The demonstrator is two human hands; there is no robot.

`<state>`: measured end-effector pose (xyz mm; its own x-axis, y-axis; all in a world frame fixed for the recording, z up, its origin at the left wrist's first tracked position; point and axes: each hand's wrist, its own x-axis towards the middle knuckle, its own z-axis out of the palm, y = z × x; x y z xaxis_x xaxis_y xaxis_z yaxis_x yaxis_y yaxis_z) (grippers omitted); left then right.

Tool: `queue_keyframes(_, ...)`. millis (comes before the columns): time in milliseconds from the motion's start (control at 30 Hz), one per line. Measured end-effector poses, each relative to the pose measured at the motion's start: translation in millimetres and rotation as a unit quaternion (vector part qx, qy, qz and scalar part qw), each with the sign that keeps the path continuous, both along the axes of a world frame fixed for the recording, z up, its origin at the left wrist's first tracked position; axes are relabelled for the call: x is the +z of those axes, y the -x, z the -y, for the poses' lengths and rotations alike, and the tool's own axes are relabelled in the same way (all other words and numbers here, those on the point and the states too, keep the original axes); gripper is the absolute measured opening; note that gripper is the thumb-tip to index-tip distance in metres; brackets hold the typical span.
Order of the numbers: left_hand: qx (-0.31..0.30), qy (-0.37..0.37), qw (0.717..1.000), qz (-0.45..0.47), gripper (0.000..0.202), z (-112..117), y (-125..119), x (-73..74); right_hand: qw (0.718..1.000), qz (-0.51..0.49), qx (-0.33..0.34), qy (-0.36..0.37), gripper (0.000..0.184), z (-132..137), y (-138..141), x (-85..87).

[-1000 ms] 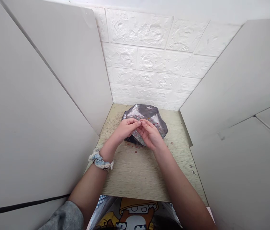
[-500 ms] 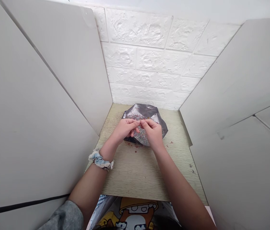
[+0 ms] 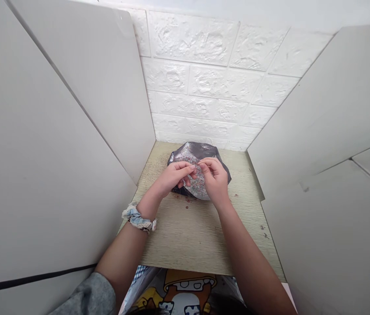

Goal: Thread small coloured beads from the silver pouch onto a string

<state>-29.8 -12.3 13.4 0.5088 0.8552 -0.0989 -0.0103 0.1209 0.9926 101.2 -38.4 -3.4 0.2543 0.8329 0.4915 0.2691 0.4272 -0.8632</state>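
Beads (image 3: 198, 188), tiny and mixed in colour, lie heaped in a dark, shiny bag (image 3: 201, 151) that sits slumped on a pale wood-grain tabletop (image 3: 188, 240), close to the white brick-patterned wall (image 3: 204, 78). Both bare hands are raised in front of the bag and hide part of the heap from view. The left hand (image 3: 174, 176) comes in from the left with its thumb and forefinger pressed together at the tips, the other fingers curled loosely beneath. The right hand (image 3: 216, 181) faces it from the other side, its thumb and forefinger also brought together in a pinch, with a small gap between the two sets of fingertips. Whatever may be caught in either pinch is too small to make out, so I cannot tell whether a bead or anything else is held. A few loose reddish beads (image 3: 186, 207) lie on the tabletop just in front of the bag, and a couple of small shiny bits (image 3: 263, 232) rest near the right edge. A light blue scrunchie (image 3: 138, 218) with pale lacy trim circles the left wrist, and a grey sleeve (image 3: 96, 293) covers the upper part of that arm. Pale panels (image 3: 319, 131) stand on both sides of the tabletop.
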Motion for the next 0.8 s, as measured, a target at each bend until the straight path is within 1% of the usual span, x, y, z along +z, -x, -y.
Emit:
queue_keyframes(133, -0.021, 0.012, 0.997, 0.068, 0.019, 1.0, 1.4, 1.8, 0.999, 0.004, -0.041, 0.026, 0.015, -3.5, -3.4, -5.4)
queue_keyframes(233, -0.018, 0.016, 0.992, 0.122, 0.016, 1.9, 2.3, 3.0, 0.997, -0.011, -0.063, 0.047, 0.016, -4.1, -3.6, -7.4)
queue_keyframes(333, -0.019, 0.028, 0.986, 0.163, 0.014, 1.9, 3.9, 3.4, 0.994, -0.055, -0.082, 0.055, 0.019, -4.5, -4.1, -7.4)
queue_keyframes(433, -0.023, 0.031, 0.981, 0.189, 0.014, 1.7, 6.0, 3.5, 0.983, -0.139, -0.106, 0.054, 0.018, -7.2, -7.8, -7.8)
queue_keyframes(533, -0.015, 0.026, 0.979, 0.200, 0.016, 2.2, 8.1, 4.3, 0.960, -0.258, -0.100, 0.044, 0.016, -10.6, -15.3, -7.8)
queue_keyframes(667, -0.003, 0.018, 0.976, 0.218, 0.019, 3.1, 10.8, 5.7, 0.915, -0.393, -0.082, 0.052, 0.013, -11.8, -29.7, -3.9)
queue_keyframes(767, -0.009, 0.004, 0.972, 0.234, 0.019, 3.2, 12.0, 5.9, 0.874, -0.470, -0.103, 0.070, 0.006, -11.7, -41.3, 1.0)
queue_keyframes(800, -0.013, 0.000, 0.972, 0.235, 0.018, 3.2, 12.2, 5.7, 0.864, -0.485, -0.116, 0.072, 0.006, -11.7, -44.6, 2.3)
